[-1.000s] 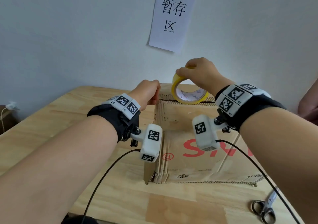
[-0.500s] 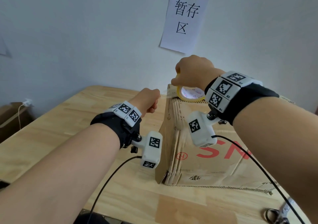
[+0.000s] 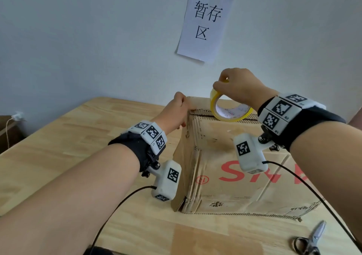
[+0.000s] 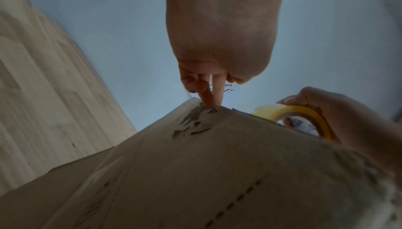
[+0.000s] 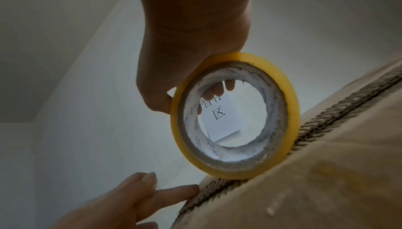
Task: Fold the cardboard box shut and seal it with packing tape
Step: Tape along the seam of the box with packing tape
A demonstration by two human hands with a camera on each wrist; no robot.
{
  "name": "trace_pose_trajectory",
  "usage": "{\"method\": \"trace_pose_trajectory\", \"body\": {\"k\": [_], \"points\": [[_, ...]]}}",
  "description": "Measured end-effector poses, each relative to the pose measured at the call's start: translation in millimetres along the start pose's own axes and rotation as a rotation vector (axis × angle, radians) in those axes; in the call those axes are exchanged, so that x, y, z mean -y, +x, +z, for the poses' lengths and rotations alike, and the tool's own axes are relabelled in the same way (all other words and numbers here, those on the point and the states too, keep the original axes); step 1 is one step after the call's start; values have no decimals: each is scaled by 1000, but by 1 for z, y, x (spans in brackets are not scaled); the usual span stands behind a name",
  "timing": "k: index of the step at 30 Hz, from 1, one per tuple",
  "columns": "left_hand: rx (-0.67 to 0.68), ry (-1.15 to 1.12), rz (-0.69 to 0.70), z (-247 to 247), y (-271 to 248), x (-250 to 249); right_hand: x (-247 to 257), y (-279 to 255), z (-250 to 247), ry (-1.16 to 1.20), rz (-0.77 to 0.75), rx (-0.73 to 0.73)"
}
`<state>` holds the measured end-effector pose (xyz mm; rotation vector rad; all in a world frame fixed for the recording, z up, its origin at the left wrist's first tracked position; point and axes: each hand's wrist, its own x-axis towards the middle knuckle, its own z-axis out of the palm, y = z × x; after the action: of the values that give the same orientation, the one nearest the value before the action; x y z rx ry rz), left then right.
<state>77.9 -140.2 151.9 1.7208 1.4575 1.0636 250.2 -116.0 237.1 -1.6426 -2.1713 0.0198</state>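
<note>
A person's right hand [image 3: 240, 85] grips a yellow-edged roll of clear packing tape [image 3: 228, 109], thumb on the near side and fingers curled over the rim, standing it on edge on the top of a worn brown corrugated cardboard box [image 3: 231, 168] that sits on a pale wooden table [image 3: 58, 137] — the box at centre-right, its red lettering facing the camera. The left hand [image 3: 175, 113] presses two fingers [image 4: 212, 96] straight against the box's top left corner, holding nothing; whether a free tape end lies under them cannot be told.

The step appears to be starting the strip. Done well, the left fingers would pin the end firmly at the corner while the roll is drawn to the right along the seam, kept low and taut so the film lies flat without wrinkles.

The cardboard is soft and scuffed, its fluted edges exposed along the dark slot between the top flaps and its near bottom edge frayed. The roll is a thin glossy ring round a white printed paper core. Grey steel scissors [image 3: 311, 241] lie on the table near right, well apart from the box.
</note>
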Motion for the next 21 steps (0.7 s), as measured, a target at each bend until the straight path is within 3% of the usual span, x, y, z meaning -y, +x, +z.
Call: {"method": "trace_pose_trajectory", "body": {"k": [5, 10, 17, 21], "points": [[21, 62, 31, -2, 1, 4, -12, -3, 7, 222, 97, -114], [-11, -70, -44, 0, -2, 3, -13, -6, 18, 339, 207, -131], [-163, -295, -128, 1, 1, -1, 5, -10, 19, 120, 138, -90], [-152, -435, -226, -1, -2, 2, 23, -8, 19, -54, 60, -88]]}}
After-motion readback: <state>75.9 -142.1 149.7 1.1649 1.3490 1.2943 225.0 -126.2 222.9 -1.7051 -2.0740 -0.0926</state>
